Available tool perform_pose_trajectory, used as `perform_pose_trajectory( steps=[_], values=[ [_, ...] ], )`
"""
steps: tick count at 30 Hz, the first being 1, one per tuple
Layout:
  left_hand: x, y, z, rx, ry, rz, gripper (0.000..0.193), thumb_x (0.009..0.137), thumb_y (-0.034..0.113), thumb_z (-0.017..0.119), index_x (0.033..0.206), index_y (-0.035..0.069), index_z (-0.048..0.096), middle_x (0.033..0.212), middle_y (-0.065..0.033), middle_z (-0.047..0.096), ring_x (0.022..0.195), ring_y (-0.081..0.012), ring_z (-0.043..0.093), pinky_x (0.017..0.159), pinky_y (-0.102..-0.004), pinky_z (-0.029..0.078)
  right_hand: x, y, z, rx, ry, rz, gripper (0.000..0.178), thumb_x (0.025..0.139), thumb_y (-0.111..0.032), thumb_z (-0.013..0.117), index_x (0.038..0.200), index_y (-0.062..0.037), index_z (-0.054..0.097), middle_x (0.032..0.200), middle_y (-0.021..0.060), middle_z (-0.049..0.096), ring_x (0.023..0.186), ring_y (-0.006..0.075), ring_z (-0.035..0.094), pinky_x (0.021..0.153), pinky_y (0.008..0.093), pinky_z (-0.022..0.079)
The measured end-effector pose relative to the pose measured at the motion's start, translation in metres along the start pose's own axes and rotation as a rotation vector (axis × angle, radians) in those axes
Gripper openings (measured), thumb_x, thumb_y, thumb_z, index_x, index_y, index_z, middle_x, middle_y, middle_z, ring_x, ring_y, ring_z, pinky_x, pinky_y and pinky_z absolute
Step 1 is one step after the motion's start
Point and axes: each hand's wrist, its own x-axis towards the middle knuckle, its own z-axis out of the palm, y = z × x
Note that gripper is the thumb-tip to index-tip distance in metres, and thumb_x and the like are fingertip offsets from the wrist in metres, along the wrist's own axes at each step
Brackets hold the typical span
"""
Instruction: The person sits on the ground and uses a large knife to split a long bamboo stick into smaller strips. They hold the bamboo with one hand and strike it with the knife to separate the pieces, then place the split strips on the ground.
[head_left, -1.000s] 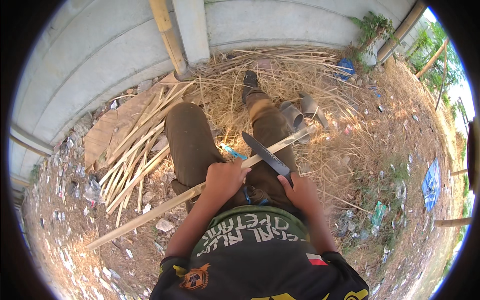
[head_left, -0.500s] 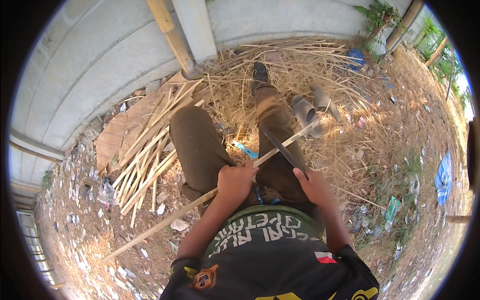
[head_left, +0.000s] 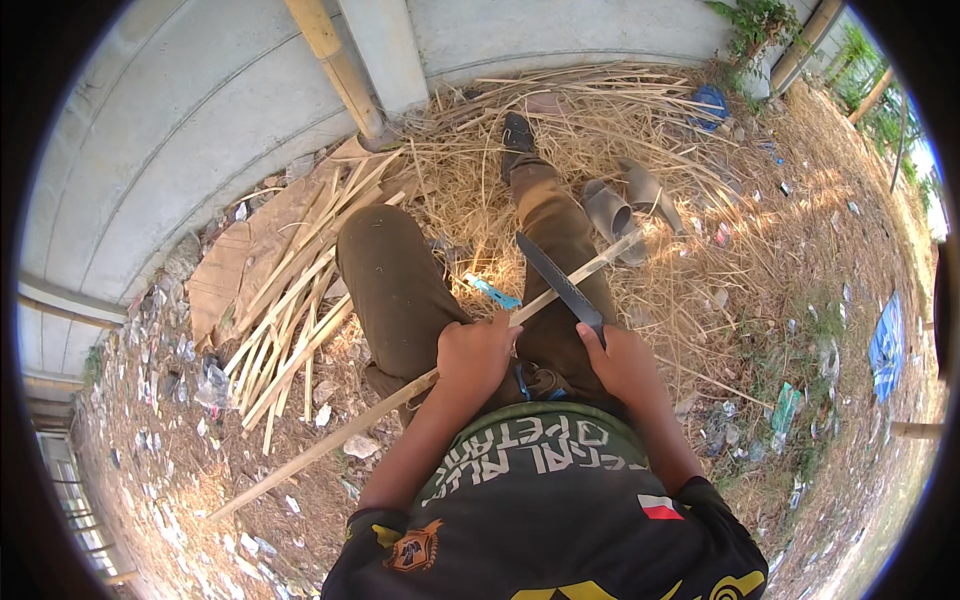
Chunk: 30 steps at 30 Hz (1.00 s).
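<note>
A long pale bamboo strip [head_left: 330, 446] slants across my lap, its lower end out to the left and its upper end past my outstretched right leg. Around its middle my left hand [head_left: 475, 358] is closed. In my right hand [head_left: 622, 362] is the handle of a knife [head_left: 562, 280], mostly hidden by the fingers. The dark blade points up and to the left over my thigh and crosses above the strip. Whether the blade touches the strip I cannot tell.
Left of my bent knee a stack of split bamboo strips [head_left: 290, 335] lies on flattened cardboard [head_left: 222, 275]. Thin shavings [head_left: 460, 215] cover the ground ahead, near a concrete wall [head_left: 200, 120]. Grey boots [head_left: 607, 212] lie right of my leg; a light-blue object [head_left: 492, 291] lies between my legs.
The knife has turned so that its blade's broad side shows more, and its tip has shifted up and slightly left. My left hand keeps its hold on the bamboo strip, which has hardly moved.
</note>
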Motion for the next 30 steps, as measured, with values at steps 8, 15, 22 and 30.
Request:
perform_pose_trajectory(
  steps=[8, 15, 22, 30],
  values=[
    [-0.001, 0.0, 0.001, 0.006, 0.004, 0.005, 0.025, 0.089, 0.036, 0.064, 0.079, 0.013, 0.061, 0.055, -0.0044, 0.06, 0.047, -0.0223, 0.058, 0.054, -0.0356, 0.044, 0.007, 0.023, -0.02, 0.086, -0.18, 0.195, 0.072, 0.097, -0.06, 0.042, 0.076, 0.0061, 0.063, 0.078, 0.0292, 0.063, 0.083, 0.0465, 0.063, 0.077, 0.052, 0.048],
    [-0.001, -0.002, 0.002, -0.039, 0.044, 0.005, 0.027, 0.089, 0.036, 0.064, 0.078, 0.012, 0.06, 0.054, -0.0054, 0.059, 0.047, -0.0242, 0.058, 0.053, -0.0373, 0.045, -0.002, 0.008, -0.03, 0.104, -0.327, 0.13, 0.072, 0.097, -0.061, 0.041, 0.08, 0.0046, 0.065, 0.081, 0.0292, 0.064, 0.086, 0.0472, 0.063, 0.078, 0.052, 0.048],
    [-0.001, -0.002, -0.002, -0.04, 0.044, -0.003, 0.028, 0.088, 0.037, 0.065, 0.077, 0.012, 0.06, 0.054, -0.0073, 0.06, 0.046, -0.0262, 0.058, 0.052, -0.0385, 0.046, 0.016, 0.018, -0.027, 0.006, -0.04, 0.316, 0.072, 0.097, -0.062, 0.04, 0.08, 0.004, 0.065, 0.084, 0.0297, 0.064, 0.088, 0.048, 0.062, 0.08, 0.0518, 0.048],
    [-0.001, -0.003, -0.005, -0.054, 0.015, -0.033, 0.03, 0.085, 0.039, 0.067, 0.077, 0.01, 0.061, 0.054, -0.0087, 0.06, 0.047, -0.028, 0.059, 0.051, -0.0398, 0.047, 0.003, 0.015, -0.033, 0.102, -0.277, 0.154, 0.076, 0.096, -0.064, 0.041, 0.077, 0.0058, 0.063, 0.076, 0.0278, 0.063, 0.078, 0.0442, 0.063, 0.072, 0.049, 0.047]
  ],
)
